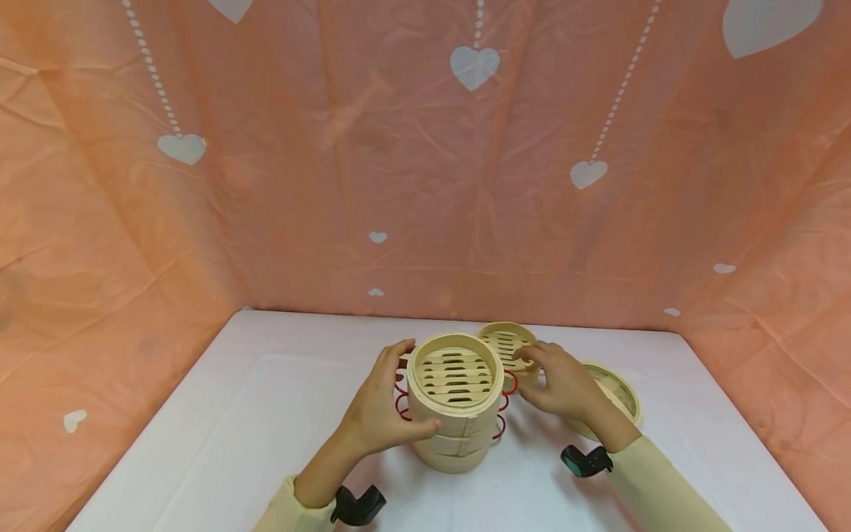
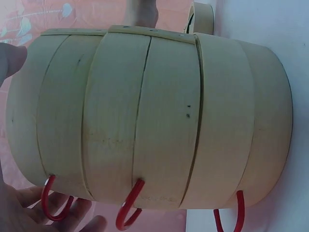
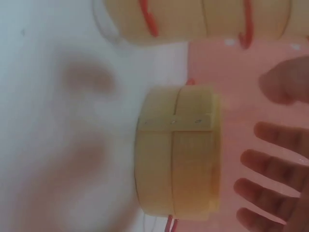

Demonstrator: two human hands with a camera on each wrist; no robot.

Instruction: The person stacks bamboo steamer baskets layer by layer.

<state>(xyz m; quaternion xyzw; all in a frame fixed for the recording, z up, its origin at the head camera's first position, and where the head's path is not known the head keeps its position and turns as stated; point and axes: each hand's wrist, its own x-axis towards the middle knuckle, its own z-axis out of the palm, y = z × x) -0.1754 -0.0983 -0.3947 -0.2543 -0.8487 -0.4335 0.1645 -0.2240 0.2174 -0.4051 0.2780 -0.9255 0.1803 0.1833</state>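
A stack of round bamboo steamer baskets (image 1: 455, 436) with red side handles stands upright on the table, slatted inside at the top. My left hand (image 1: 379, 406) holds its upper part, thumb across the front and fingers around the left side; in the left wrist view the fingers (image 2: 72, 212) reach past a red handle. Behind and to the right stands another bamboo steamer basket (image 1: 505, 325), seen side-on as a steamer basket (image 3: 193, 169) in the right wrist view. Near it is my right hand (image 1: 561, 380), fingers spread and thumb apart, with nothing between them.
A round bamboo lid (image 1: 628, 391) lies at the right, partly hidden by my right forearm. The white table (image 1: 219, 414) meets an orange-pink cloth backdrop (image 1: 425, 185) printed with white hearts at the back and sides. Black bands with camera mounts sit on both wrists.
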